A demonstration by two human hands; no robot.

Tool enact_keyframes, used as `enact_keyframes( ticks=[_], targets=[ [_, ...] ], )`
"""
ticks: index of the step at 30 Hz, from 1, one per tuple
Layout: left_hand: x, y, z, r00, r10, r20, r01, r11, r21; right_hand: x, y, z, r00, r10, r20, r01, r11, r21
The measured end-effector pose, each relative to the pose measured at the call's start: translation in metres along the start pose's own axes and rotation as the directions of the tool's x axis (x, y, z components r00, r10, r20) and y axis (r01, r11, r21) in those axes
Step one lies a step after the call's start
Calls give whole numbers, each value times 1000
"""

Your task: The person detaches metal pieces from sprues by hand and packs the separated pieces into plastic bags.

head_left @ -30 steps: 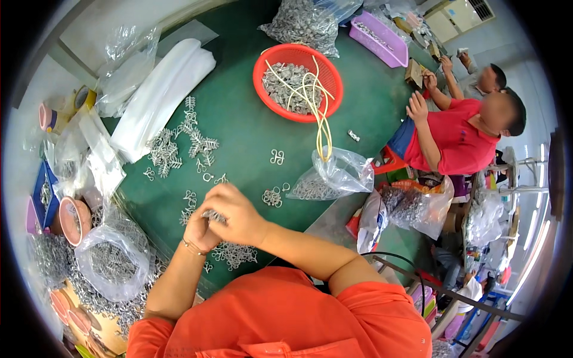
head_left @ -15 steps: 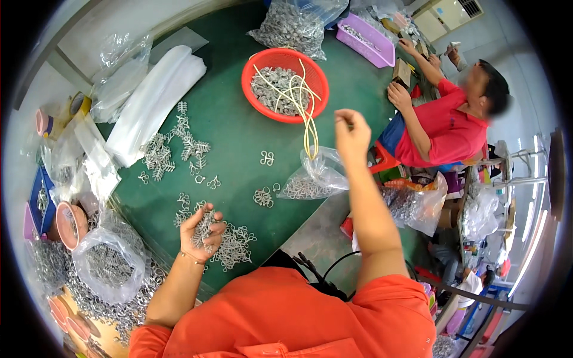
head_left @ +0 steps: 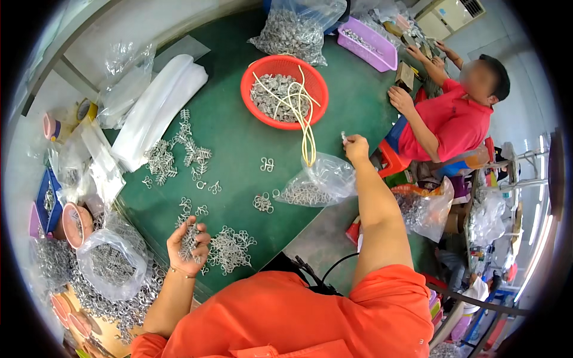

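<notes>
My left hand [head_left: 178, 255] is closed around a bunch of small silvery metal pieces [head_left: 190, 242], held over the near left of the green table. Beside it lies a loose pile of similar branched metal pieces [head_left: 231, 249]. My right hand [head_left: 359, 148] reaches out to the table's right edge, fingers pinched, with a small silvery piece [head_left: 344, 136] showing at the fingertips; its exact kind is too small to tell. Just below and left of that hand rests a clear plastic bag [head_left: 334, 173] with small metal parts inside.
A red basket [head_left: 248, 105] holds metal parts and pale yellow cords [head_left: 308, 132]. Several branched metal clusters [head_left: 160, 162] lie left, near clear plastic sheeting [head_left: 158, 113]. A full bag [head_left: 292, 33] and a purple tray [head_left: 382, 61] stand far back. A person [head_left: 447, 122] in red sits right.
My right hand has lowered and turned, and a small silvery piece now shows at its fingertips. My left hand has shifted slightly left and down, still holding its bunch.
</notes>
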State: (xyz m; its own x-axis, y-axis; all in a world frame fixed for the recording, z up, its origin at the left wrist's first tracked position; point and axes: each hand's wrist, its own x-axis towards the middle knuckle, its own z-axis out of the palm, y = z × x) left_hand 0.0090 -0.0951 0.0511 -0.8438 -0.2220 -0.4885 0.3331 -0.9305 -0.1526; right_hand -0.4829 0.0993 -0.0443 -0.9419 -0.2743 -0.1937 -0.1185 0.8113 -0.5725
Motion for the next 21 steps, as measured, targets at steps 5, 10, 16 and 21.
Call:
enact_keyframes(
  ticks=[5, 10, 16, 21],
  targets=[
    [-7, 1, -5, 1000, 19, -3, -19, 999, -34, -64, -91, -49, 982, -72, 174, -31, 851, 524],
    [-14, 1, 1, 998, 30, 47, -28, 999, -45, -122, -141, -68, 927, -267, 263, 7, 714, 700],
    [-48, -2, 10, 978, 158, 136, -140, 981, -136, -169, -182, -60, 809, -424, 406, -65, 623, 780],
    [-90, 20, 33, 848, 453, 276, -388, 885, -258, -204, -197, -43, 704, -443, 555, -96, 715, 692]
  ],
)
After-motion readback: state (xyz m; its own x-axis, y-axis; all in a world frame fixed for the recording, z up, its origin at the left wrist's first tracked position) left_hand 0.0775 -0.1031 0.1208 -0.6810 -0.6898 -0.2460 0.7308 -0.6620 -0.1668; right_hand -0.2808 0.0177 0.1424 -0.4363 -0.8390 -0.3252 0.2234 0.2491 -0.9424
